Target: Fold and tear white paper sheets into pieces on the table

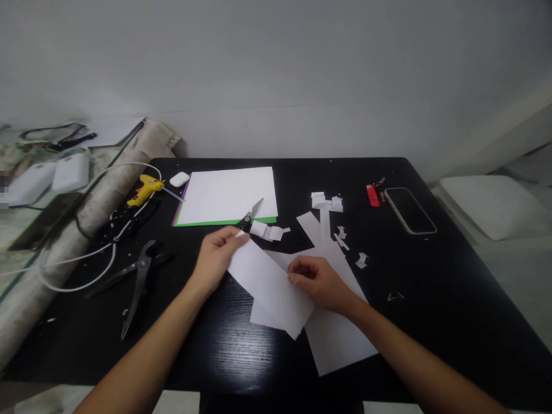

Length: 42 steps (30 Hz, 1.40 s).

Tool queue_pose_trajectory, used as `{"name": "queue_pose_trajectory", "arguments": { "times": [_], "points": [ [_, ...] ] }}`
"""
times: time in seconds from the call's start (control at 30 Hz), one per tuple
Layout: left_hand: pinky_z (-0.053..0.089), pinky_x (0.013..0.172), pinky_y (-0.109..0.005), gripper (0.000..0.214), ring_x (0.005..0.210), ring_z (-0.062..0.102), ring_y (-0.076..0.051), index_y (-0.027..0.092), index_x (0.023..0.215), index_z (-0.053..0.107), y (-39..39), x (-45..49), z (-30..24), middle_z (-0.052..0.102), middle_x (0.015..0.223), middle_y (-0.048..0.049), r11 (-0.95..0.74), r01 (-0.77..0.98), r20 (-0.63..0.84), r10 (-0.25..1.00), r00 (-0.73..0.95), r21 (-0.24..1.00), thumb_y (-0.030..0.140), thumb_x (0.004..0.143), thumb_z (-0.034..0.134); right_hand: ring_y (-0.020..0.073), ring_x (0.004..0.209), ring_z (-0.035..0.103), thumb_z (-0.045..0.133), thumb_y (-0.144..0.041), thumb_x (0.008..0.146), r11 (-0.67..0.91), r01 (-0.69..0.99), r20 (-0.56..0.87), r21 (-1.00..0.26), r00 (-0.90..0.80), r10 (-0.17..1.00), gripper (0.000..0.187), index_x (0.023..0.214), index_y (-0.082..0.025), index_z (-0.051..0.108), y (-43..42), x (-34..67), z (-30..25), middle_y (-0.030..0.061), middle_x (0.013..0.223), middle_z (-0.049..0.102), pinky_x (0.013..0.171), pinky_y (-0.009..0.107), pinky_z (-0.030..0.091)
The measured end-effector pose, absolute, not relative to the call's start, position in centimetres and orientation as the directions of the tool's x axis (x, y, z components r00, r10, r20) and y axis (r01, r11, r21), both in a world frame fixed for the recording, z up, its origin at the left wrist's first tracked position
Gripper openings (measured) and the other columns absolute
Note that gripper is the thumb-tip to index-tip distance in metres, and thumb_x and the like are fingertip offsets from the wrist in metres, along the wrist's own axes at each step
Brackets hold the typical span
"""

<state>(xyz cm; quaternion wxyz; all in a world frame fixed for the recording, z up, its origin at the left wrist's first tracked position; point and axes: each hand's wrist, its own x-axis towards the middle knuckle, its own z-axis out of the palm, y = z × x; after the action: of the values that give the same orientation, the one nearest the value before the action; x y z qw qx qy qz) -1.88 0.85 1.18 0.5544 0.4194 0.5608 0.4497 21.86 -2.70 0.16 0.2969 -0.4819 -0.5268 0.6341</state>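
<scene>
My left hand (219,253) pinches the upper left corner of a white sheet of paper (263,282), thumb on top. My right hand (321,282) is curled, with thumb and fingertips closed at the sheet's right edge. The sheet is tilted above the table. Beneath it and my right hand lie more white paper pieces (338,336), partly covered. Just beyond my left hand, scissors (250,217) rest with blades across the edge of a paper stack (228,195). Folded paper scraps (269,231) lie beside the scissors.
Farther right are folded paper bits (326,201), a red lighter (372,195) and a phone (409,210). At left are a yellow glue gun (144,191), pliers (140,270), a white cable (114,253), a white earbud case (179,179) and a long wrapped roll (90,224).
</scene>
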Motion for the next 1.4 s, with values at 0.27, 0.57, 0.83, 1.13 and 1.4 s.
{"name": "queue_pose_trajectory", "arguments": {
  "times": [0.27, 0.57, 0.83, 1.13, 1.4],
  "points": [
    [0.035, 0.042, -0.020, 0.016, 0.044, 0.050, -0.009, 0.015, 0.066, 0.068, 2.9, -3.6, 1.6, 0.058, 0.053, 0.0036, 0.184, -0.246, -0.258, 0.913, -0.317, 0.952, 0.024, 0.066, 0.080, 0.0182, 0.060, 0.067, 0.067, -0.028, 0.076, -0.423, -0.053, -0.373, -0.905, -0.383, 0.845, 0.011, 0.073, -0.018, 0.062, -2.2, 22.9, 0.6, 0.0003, 0.062, 0.066, 0.063, 0.033, 0.054],
    [0.039, 0.049, -0.019, 0.023, 0.053, 0.057, -0.010, 0.017, 0.087, 0.070, 2.1, -3.0, 1.2, 0.065, 0.067, 0.0020, 0.297, -0.146, -0.294, 0.955, 0.043, 0.944, 0.028, 0.070, 0.081, 0.0177, 0.078, 0.071, 0.067, -0.038, 0.089, -0.385, -0.214, -0.372, -0.898, -0.100, 0.923, 0.020, 0.082, -0.021, 0.060, -1.8, 23.0, 0.0, 0.0029, 0.083, 0.075, 0.075, 0.032, 0.056],
    [0.037, 0.050, -0.020, 0.020, 0.053, 0.055, -0.010, 0.016, 0.089, 0.069, 1.3, -2.2, 0.8, 0.063, 0.067, 0.0019, 0.272, -0.036, -0.266, 0.957, 0.119, 0.962, 0.029, 0.077, 0.078, 0.0206, 0.090, 0.071, 0.083, -0.037, 0.075, -0.310, 0.005, -0.301, -0.951, -0.254, 0.919, 0.030, 0.096, -0.021, 0.069, -1.8, 23.0, 0.5, 0.0051, 0.096, 0.074, 0.087, 0.039, 0.056],
    [0.036, 0.056, -0.022, 0.012, 0.059, 0.052, -0.012, 0.016, 0.079, 0.064, 1.5, -3.1, 0.9, 0.063, 0.067, 0.0016, 0.204, 0.028, -0.200, 0.911, 0.360, 0.979, 0.014, 0.067, 0.065, 0.0224, 0.085, 0.069, 0.087, -0.040, 0.069, -0.364, 0.085, -0.366, -0.928, -0.008, 0.931, 0.036, 0.096, -0.023, 0.072, -1.5, 23.7, 0.5, 0.0040, 0.097, 0.074, 0.077, 0.037, 0.053],
    [0.045, 0.066, -0.026, 0.019, 0.073, 0.063, -0.018, 0.017, 0.098, 0.076, 0.7, -2.8, 2.3, 0.072, 0.082, -0.0044, 0.070, 0.349, -0.272, 0.774, 0.572, 0.934, 0.029, 0.084, 0.069, 0.0237, 0.092, 0.071, 0.089, -0.035, 0.069, -0.252, 0.266, -0.301, -0.930, -0.163, 0.939, 0.029, 0.091, -0.023, 0.073, -1.6, 23.6, 0.8, 0.0031, 0.091, 0.077, 0.090, 0.039, 0.050]
  ]
}}
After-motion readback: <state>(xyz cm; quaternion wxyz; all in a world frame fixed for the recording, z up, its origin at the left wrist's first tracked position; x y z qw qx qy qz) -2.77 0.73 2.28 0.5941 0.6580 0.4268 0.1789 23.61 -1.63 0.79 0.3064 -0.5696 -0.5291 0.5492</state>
